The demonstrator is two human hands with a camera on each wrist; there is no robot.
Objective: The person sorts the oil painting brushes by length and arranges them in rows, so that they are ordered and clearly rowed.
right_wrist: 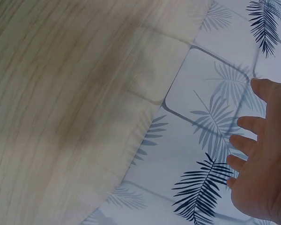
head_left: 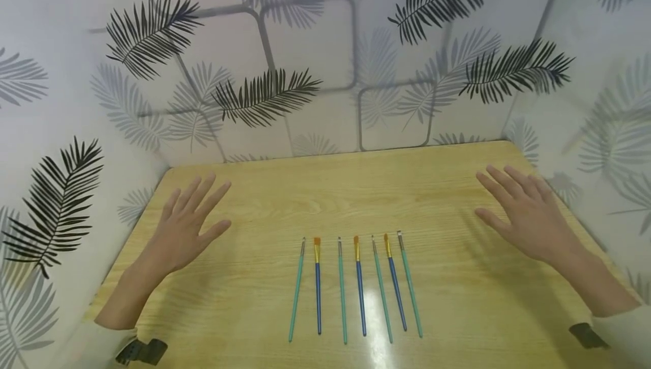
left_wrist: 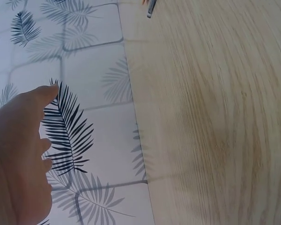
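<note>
Several slim paintbrushes lie in a row on the wooden tabletop, bristles toward the far side. Among them are a teal brush point(head_left: 297, 295) at the left end, a blue brush with a wide orange tip point(head_left: 318, 295), another blue brush point(head_left: 361, 295), and a teal brush point(head_left: 412, 290) at the right end. My left hand point(head_left: 185, 228) is spread, palm down, over the table to the left of the row. Over the right side, my right hand point(head_left: 529, 219) is spread likewise. Neither holds anything. A metal brush end point(left_wrist: 151, 9) shows at the top of the left wrist view.
The light wood table point(head_left: 244, 290) meets leaf-patterned wall covering point(head_left: 325, 114) at the back and both sides. Dark wrist straps point(head_left: 142, 352) sit at the sleeve cuffs. A bright glare falls on the tabletop near the brush handles.
</note>
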